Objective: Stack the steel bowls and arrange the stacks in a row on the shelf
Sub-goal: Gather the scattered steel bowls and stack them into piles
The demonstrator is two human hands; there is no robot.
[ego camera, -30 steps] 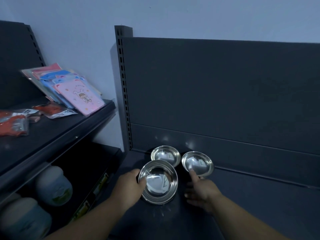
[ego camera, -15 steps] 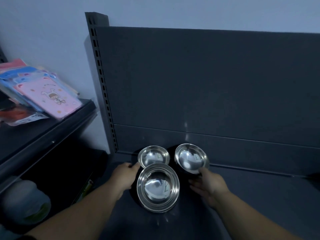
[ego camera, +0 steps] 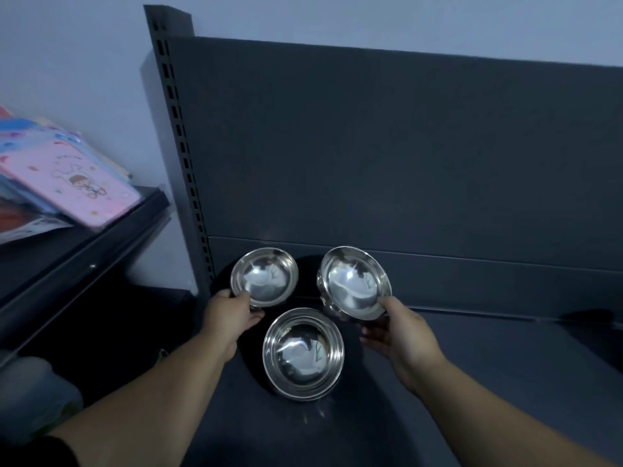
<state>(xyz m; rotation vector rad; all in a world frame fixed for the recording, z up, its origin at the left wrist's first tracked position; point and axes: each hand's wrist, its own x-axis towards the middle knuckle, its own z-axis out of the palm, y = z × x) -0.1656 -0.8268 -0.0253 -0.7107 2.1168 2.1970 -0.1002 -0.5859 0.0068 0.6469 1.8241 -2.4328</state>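
Note:
Three shiny steel bowl stacks sit on the dark shelf [ego camera: 472, 365]. My left hand [ego camera: 232, 315] pinches the near rim of the back-left bowl [ego camera: 264, 276], thumb over the edge. My right hand [ego camera: 401, 332] grips the near rim of the back-right bowl stack [ego camera: 354, 281], which is tilted toward me, with fingers underneath. The front bowl stack [ego camera: 303, 353] lies between my hands, flat on the shelf and untouched. Several nested rims show on it.
The shelf's dark back panel [ego camera: 404, 163] rises right behind the bowls, with a slotted upright post [ego camera: 182, 156] at its left. A neighbouring shelf [ego camera: 101, 244] on the left carries pink and blue packets [ego camera: 70, 183]. Pale round containers [ego camera: 37, 392] stand below it.
My left hand left the front stack and took the back-left bowl's rim. My right hand has tilted and raised the back-right stack. The view has shifted to the right.

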